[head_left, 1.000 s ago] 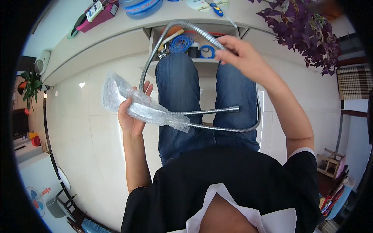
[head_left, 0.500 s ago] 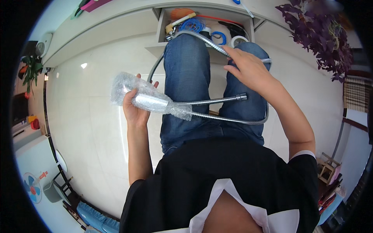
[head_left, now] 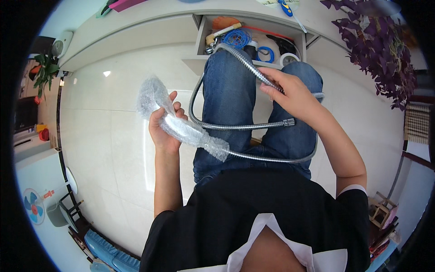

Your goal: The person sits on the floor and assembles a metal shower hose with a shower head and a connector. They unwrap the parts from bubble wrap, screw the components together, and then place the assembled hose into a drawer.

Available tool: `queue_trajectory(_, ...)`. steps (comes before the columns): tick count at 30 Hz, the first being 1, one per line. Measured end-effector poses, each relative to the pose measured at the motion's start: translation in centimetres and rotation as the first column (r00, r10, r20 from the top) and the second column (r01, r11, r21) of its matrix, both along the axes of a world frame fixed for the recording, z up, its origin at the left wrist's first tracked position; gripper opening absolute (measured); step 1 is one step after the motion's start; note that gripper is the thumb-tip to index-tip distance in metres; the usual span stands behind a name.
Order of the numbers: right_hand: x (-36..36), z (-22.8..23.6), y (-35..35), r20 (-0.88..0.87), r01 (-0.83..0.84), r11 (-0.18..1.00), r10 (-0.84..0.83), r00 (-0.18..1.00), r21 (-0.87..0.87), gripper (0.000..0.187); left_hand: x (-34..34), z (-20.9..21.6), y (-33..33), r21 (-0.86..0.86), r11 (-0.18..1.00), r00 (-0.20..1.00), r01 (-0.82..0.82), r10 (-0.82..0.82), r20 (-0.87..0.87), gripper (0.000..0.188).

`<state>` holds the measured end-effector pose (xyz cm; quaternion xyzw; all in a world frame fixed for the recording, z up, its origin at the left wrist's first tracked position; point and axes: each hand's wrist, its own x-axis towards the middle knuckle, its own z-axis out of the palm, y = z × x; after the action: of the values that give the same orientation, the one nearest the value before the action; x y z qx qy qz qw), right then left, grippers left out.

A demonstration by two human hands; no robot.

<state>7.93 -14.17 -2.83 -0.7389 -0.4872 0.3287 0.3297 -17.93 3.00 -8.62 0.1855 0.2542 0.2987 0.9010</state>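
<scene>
My left hand (head_left: 164, 137) is closed around a shower head (head_left: 182, 130) wrapped in clear bubble wrap, held tilted to the left of my knees. From the gathered end of the wrap runs a silver metal shower hose (head_left: 253, 127), looping round over my thighs. Above my right knee, my right hand (head_left: 295, 94) has its fingers and thumb closed on the upper part of that hose. The hose's free end, a metal connector (head_left: 288, 122), lies across my legs between the hands. The shower head's own surface is mostly hidden by the wrap.
An open drawer (head_left: 199, 47) beyond my knees holds coiled blue cable (head_left: 236, 39), a roll of tape (head_left: 288, 59) and tools. On the cabinet top lies a blue-handled screwdriver (head_left: 286, 8). A purple-leaved plant (head_left: 376, 50) hangs down at the right.
The wrapped shower head has tilted, its gathered end now lower and apart from the hose's free length. My right fingers, earlier loosely against the hose, have closed round it.
</scene>
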Motion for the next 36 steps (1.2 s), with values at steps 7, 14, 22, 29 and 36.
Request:
queue_trajectory(7,0.0,-2.2,-0.6,0.609,-0.056,0.990,0.125,0.784,-0.132,0.056,-0.3,0.6,0.7,0.057,0.995,0.983,0.082,-0.090,0.160,0.061)
queue_trajectory(14,3.2,-3.4,-1.5,0.787,0.024,0.992,-0.114,0.606,0.125,0.059,-1.5,0.6,1.9,0.047,0.996,0.966,0.082,-0.091,0.243,0.060)
queue_trajectory(22,7.0,-5.0,-1.9,0.714,0.148,0.987,-0.151,0.684,0.067,0.047,-0.2,1.0,1.9,-0.057,0.994,0.975,0.093,-0.080,0.207,0.056)
queue_trajectory(29,11.4,-5.7,-3.4,0.533,0.327,0.943,-0.246,0.809,-0.062,0.044,1.5,1.7,1.8,-0.104,0.994,0.971,0.030,-0.004,0.238,0.054)
queue_trajectory(36,10.7,-5.5,-3.6,0.406,0.281,0.959,-0.245,0.880,-0.031,0.042,2.3,1.8,2.0,-0.133,0.987,0.959,0.092,-0.052,0.280,0.051)
